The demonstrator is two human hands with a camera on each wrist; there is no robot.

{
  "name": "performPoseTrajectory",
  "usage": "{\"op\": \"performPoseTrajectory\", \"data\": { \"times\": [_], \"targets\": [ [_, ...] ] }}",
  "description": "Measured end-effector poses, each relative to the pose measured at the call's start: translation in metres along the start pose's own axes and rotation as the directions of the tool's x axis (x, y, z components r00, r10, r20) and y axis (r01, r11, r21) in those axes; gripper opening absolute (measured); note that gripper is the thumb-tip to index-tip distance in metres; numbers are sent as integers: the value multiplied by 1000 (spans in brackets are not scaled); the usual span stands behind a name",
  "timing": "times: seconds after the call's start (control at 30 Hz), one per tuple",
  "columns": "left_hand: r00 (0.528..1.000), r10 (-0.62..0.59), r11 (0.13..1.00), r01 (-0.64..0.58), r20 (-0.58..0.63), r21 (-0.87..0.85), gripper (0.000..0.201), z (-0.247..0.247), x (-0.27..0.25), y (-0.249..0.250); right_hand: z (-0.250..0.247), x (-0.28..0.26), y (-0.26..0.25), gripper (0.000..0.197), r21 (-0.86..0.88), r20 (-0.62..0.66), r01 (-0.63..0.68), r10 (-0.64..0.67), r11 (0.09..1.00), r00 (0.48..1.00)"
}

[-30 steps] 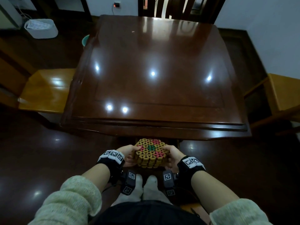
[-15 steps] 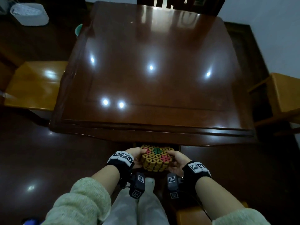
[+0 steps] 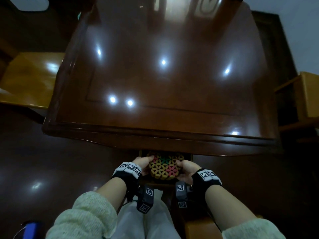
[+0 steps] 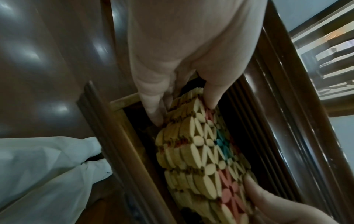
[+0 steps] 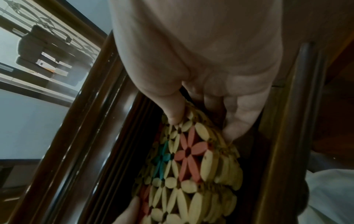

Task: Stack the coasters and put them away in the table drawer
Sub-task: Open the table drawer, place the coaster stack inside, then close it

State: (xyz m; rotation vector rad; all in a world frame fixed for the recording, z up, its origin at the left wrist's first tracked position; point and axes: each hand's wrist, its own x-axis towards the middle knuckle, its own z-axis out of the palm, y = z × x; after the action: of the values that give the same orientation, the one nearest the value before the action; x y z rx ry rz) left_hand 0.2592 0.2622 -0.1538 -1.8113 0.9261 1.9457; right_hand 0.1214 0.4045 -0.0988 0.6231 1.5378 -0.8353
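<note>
A stack of beaded coasters (image 3: 164, 167), tan with pink and teal flower patterns, is held between both hands just under the table's front edge. My left hand (image 3: 143, 165) grips its left side, thumb on top and fingers at the side (image 4: 153, 109). My right hand (image 3: 185, 170) grips the right side the same way (image 5: 176, 112). The stack (image 4: 203, 151) (image 5: 187, 166) sits partly inside the open drawer (image 3: 142, 153), whose wooden walls (image 4: 122, 133) (image 5: 275, 136) flank it. Its far part is hidden under the tabletop.
The dark glossy wooden table (image 3: 164, 75) fills the middle of the head view. Wooden chairs stand at the left (image 3: 29, 80) and right (image 3: 309, 94). My white-trousered legs (image 3: 151, 221) are below the drawer. A blue object (image 3: 32, 229) lies on the dark floor at lower left.
Both hands have carried the coaster stack forward, from below the table edge into the open drawer. The head has leaned closer over the table.
</note>
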Motion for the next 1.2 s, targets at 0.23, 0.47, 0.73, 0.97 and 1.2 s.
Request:
{"op": "performPoseTrajectory", "data": {
  "times": [0.23,0.47,0.73,0.97,1.2],
  "targets": [
    [999,33,994,-31,-18,102,52,18,-46,9,2,26,7,51,-132,-42,41,-47,990,998],
    [992,109,979,-96,-62,181,39,0,-43,7,13,27,-2,59,-445,-82,51,-97,894,992],
    [971,193,964,-161,-142,210,17,-9,-50,9,14,24,-3,59,-672,-117,86,-220,736,968],
    [939,262,910,-164,-222,382,33,-15,-58,14,7,27,7,55,-644,-130,131,-276,754,952],
    [949,256,888,-156,-184,434,40,-20,-54,13,9,24,-4,42,-536,-104,142,-232,832,967]
  ]
}}
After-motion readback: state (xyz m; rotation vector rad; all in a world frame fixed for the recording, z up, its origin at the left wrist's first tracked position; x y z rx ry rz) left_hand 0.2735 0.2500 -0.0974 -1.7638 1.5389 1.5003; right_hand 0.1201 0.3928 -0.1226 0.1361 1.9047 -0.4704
